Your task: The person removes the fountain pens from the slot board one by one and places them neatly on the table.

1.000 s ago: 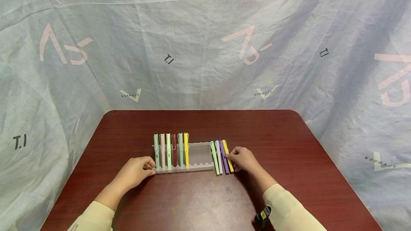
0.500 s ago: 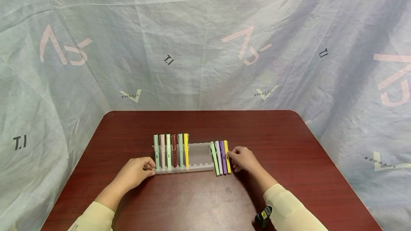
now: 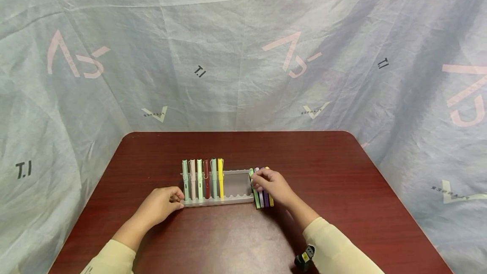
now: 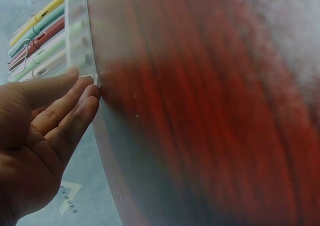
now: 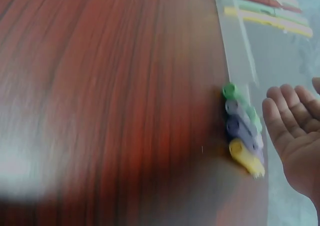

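A clear plastic pen rack [image 3: 239, 199] lies on the table with several capped pens in its left slots, among them a dark red pen [image 3: 207, 179] and a yellow pen [image 3: 220, 179]. My left hand [image 3: 161, 204] pinches the rack's near left corner between thumb and fingers, as the left wrist view [image 4: 50, 116] also has it. Beside the rack's right end lie a green pen [image 5: 229, 90], a lilac pen [image 5: 233, 106], a purple pen [image 5: 235, 127] and another yellow pen [image 5: 245, 158]. Over these hovers my right hand [image 3: 275, 187], fingers extended, fingertips right by the green pen.
The dark red wooden table [image 3: 228, 240] has a grey printed cloth [image 3: 236, 54] hanging behind it and at both sides. A small black device [image 3: 304, 259] sits at the right sleeve. The rack's right slots [image 3: 236, 181] hold no pens.
The loose yellow pen has shifted left against the purple one. My right hand then left it and moved left over the loose pens to the green one. My left hand stays put.
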